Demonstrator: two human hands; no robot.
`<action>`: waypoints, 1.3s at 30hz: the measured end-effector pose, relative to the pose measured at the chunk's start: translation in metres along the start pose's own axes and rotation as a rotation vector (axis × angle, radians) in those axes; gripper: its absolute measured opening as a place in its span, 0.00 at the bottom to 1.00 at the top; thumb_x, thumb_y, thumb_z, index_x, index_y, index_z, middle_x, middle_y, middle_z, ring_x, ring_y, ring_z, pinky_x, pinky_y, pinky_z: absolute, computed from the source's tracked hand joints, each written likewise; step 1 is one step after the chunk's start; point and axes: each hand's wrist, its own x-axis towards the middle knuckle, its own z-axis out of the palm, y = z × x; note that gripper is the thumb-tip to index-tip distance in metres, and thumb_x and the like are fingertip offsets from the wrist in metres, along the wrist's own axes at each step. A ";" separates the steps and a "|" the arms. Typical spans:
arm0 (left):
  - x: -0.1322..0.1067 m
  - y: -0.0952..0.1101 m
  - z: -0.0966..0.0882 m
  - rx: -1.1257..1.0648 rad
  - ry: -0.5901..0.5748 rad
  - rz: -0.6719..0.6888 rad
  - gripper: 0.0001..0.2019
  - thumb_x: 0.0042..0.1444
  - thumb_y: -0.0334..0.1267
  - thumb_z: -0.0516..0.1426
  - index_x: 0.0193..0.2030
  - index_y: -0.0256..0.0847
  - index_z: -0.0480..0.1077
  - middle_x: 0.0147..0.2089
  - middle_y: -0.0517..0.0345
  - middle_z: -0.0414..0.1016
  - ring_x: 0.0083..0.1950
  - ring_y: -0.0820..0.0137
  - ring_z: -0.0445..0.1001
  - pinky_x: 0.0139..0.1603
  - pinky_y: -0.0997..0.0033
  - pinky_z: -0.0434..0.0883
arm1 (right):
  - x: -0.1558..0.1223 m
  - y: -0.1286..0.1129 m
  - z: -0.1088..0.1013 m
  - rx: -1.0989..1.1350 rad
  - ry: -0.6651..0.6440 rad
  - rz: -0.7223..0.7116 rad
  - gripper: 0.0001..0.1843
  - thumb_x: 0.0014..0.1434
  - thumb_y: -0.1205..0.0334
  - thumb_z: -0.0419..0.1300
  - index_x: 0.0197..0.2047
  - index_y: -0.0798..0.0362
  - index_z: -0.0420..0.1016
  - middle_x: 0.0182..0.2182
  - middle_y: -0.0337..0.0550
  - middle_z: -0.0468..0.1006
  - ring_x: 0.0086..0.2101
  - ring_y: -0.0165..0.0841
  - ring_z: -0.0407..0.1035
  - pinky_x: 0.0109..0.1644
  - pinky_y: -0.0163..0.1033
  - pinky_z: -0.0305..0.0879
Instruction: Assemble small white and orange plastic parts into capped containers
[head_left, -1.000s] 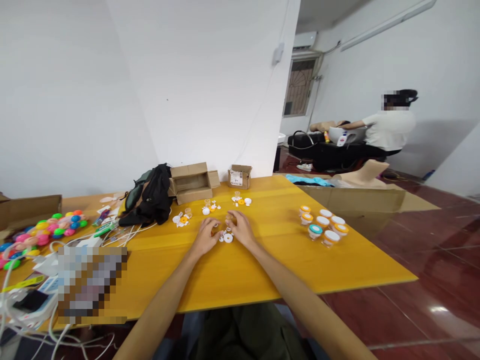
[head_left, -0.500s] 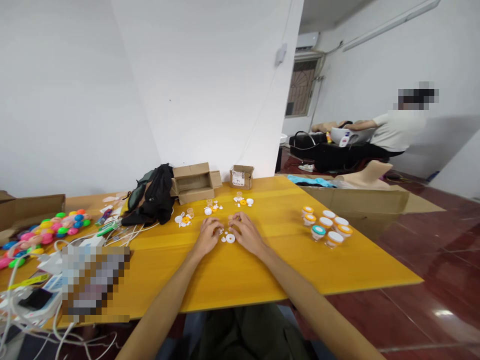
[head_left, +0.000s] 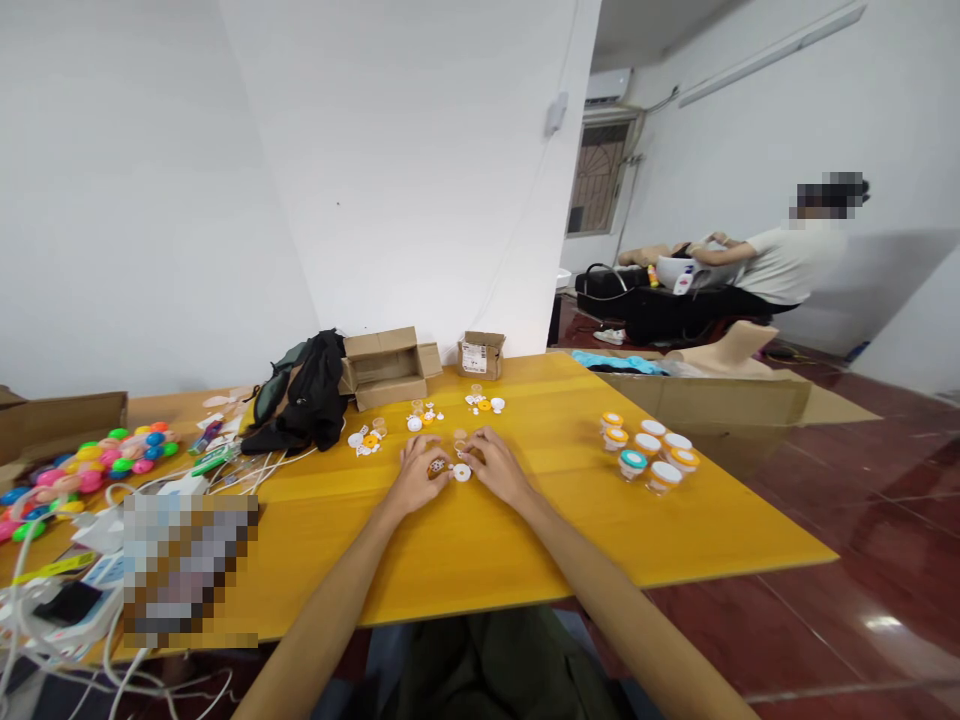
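Observation:
My left hand (head_left: pixel 419 478) rests on the table, fingers curved and thumb apart from them, around small white plastic pieces (head_left: pixel 437 466). Close to its thumb tip lies a white plastic disc (head_left: pixel 462 472) with a hole in the middle. On the other side of the disc, my right hand (head_left: pixel 496 470) has thumb and forefinger drawn together at a small pale part (head_left: pixel 459 450), too small to name. A clear cup (head_left: pixel 460 436) stands just beyond these fingertips, partly hidden.
Farther back are groups of white and orange parts (head_left: pixel 367 440) with clear cups. Several lidded jars (head_left: pixel 665 476) stand at right. Cardboard boxes (head_left: pixel 386 375) and a black bag (head_left: pixel 304 400) line the wall. Cables (head_left: pixel 112 560) and colourful balls (head_left: pixel 120 450) fill the left. A person (head_left: pixel 787 255) sits beyond.
My left hand has shifted slightly, its thumb now reaching toward the disc. My right fingertips have lowered and come closer together. The small white pieces beside the disc have moved or become covered.

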 end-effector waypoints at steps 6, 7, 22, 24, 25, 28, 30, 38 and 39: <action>0.000 0.002 -0.002 0.016 -0.015 0.005 0.03 0.54 0.34 0.60 0.34 0.45 0.75 0.55 0.53 0.69 0.61 0.54 0.61 0.59 0.47 0.61 | 0.001 0.000 0.000 0.027 0.078 0.054 0.04 0.57 0.68 0.58 0.33 0.48 0.70 0.35 0.42 0.73 0.39 0.37 0.71 0.47 0.43 0.69; 0.000 0.003 -0.003 0.018 -0.014 0.014 0.03 0.54 0.34 0.60 0.34 0.45 0.75 0.55 0.53 0.69 0.61 0.54 0.61 0.59 0.47 0.61 | 0.001 0.001 0.000 0.027 0.094 0.054 0.04 0.57 0.68 0.58 0.34 0.48 0.70 0.36 0.42 0.73 0.39 0.37 0.71 0.47 0.44 0.69; -0.003 0.007 -0.005 0.059 -0.039 0.152 0.13 0.54 0.31 0.56 0.45 0.48 0.74 0.57 0.53 0.68 0.61 0.56 0.60 0.60 0.50 0.59 | 0.011 0.011 0.006 -0.026 0.014 -0.014 0.11 0.59 0.66 0.56 0.45 0.47 0.71 0.43 0.44 0.76 0.46 0.38 0.70 0.51 0.44 0.67; -0.003 0.008 -0.007 0.048 -0.019 0.128 0.17 0.51 0.27 0.55 0.46 0.48 0.72 0.56 0.53 0.69 0.60 0.56 0.61 0.59 0.52 0.60 | 0.010 0.010 0.005 -0.020 0.025 0.023 0.08 0.58 0.67 0.56 0.42 0.48 0.71 0.41 0.44 0.77 0.44 0.37 0.71 0.49 0.43 0.68; -0.002 0.008 -0.008 0.044 -0.010 0.113 0.19 0.49 0.26 0.54 0.47 0.47 0.70 0.56 0.53 0.69 0.60 0.56 0.61 0.58 0.53 0.61 | 0.010 0.010 0.004 -0.019 0.035 0.040 0.08 0.58 0.67 0.56 0.41 0.48 0.70 0.39 0.43 0.77 0.43 0.37 0.72 0.48 0.43 0.68; -0.003 0.007 -0.013 0.034 -0.004 0.090 0.22 0.46 0.25 0.53 0.49 0.47 0.67 0.54 0.53 0.70 0.59 0.56 0.62 0.58 0.54 0.61 | 0.009 0.011 0.002 -0.031 0.077 0.066 0.07 0.57 0.68 0.57 0.39 0.48 0.70 0.38 0.43 0.77 0.41 0.38 0.72 0.46 0.43 0.69; -0.003 0.005 -0.019 0.034 -0.009 0.100 0.23 0.46 0.26 0.53 0.50 0.46 0.65 0.54 0.52 0.69 0.58 0.56 0.63 0.58 0.55 0.61 | 0.008 0.012 0.000 -0.047 0.104 0.067 0.06 0.56 0.67 0.58 0.38 0.47 0.69 0.38 0.43 0.77 0.42 0.39 0.72 0.47 0.43 0.68; -0.005 -0.011 -0.036 0.063 -0.036 0.148 0.18 0.49 0.26 0.52 0.47 0.44 0.64 0.50 0.52 0.67 0.54 0.59 0.65 0.57 0.58 0.62 | 0.007 0.010 -0.005 -0.082 0.120 0.102 0.08 0.55 0.66 0.58 0.39 0.48 0.68 0.39 0.45 0.77 0.43 0.41 0.71 0.48 0.46 0.68; -0.005 -0.013 -0.036 0.064 -0.044 0.143 0.17 0.49 0.26 0.52 0.47 0.44 0.64 0.49 0.53 0.67 0.53 0.59 0.65 0.56 0.58 0.62 | 0.007 0.008 -0.006 -0.081 0.142 0.089 0.08 0.55 0.66 0.58 0.40 0.48 0.68 0.40 0.46 0.76 0.44 0.42 0.71 0.49 0.46 0.68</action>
